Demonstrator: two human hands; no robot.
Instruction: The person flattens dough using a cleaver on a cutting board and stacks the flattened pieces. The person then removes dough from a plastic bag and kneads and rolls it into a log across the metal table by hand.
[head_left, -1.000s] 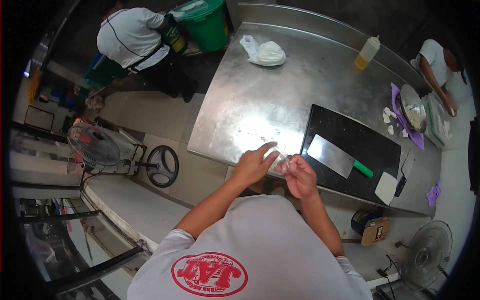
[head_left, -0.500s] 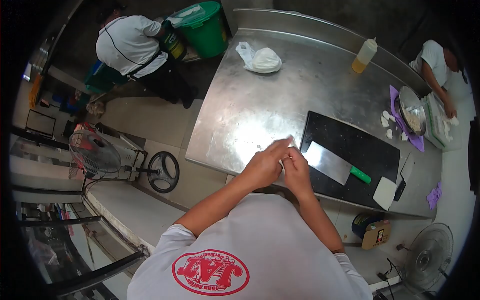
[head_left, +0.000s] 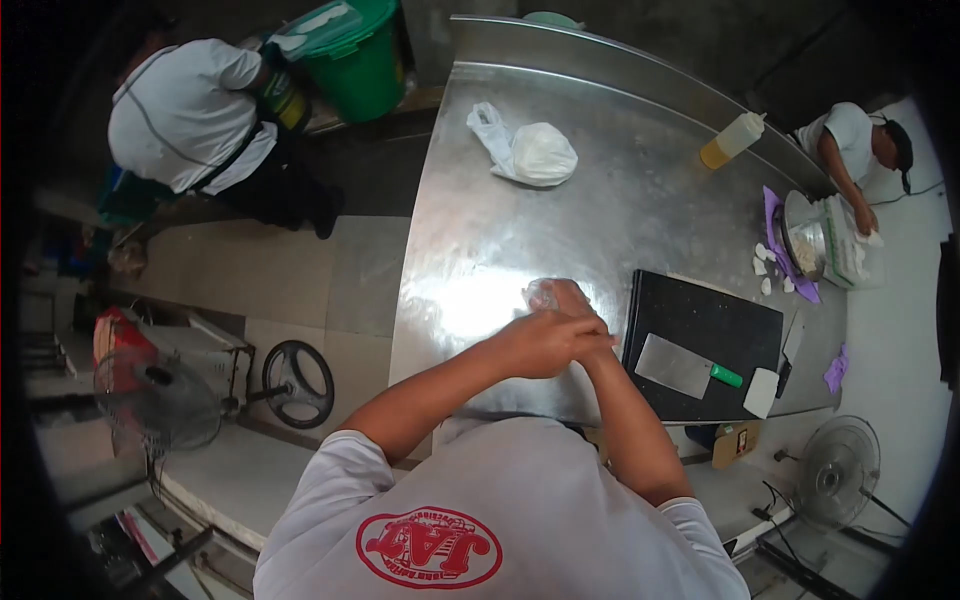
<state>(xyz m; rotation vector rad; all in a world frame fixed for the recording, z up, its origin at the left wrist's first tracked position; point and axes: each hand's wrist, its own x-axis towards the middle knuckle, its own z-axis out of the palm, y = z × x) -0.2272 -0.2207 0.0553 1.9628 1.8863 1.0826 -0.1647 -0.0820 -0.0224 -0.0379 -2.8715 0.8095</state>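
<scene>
Two fans (head_left: pixel 838 470) flank the steel bench (head_left: pixel 640 215); left hand (head_left: pixel 548 343) now lies across right hand (head_left: pixel 570 297), farther back than before, clear plastic (head_left: pixel 540 293) just ahead! Either grip pinching? Can't tell.

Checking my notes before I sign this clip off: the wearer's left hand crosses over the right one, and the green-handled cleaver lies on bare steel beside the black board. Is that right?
Not quite: the head view shows the green-handled cleaver lying on the black board, not beside it. The left hand does cross over the right hand.
</scene>
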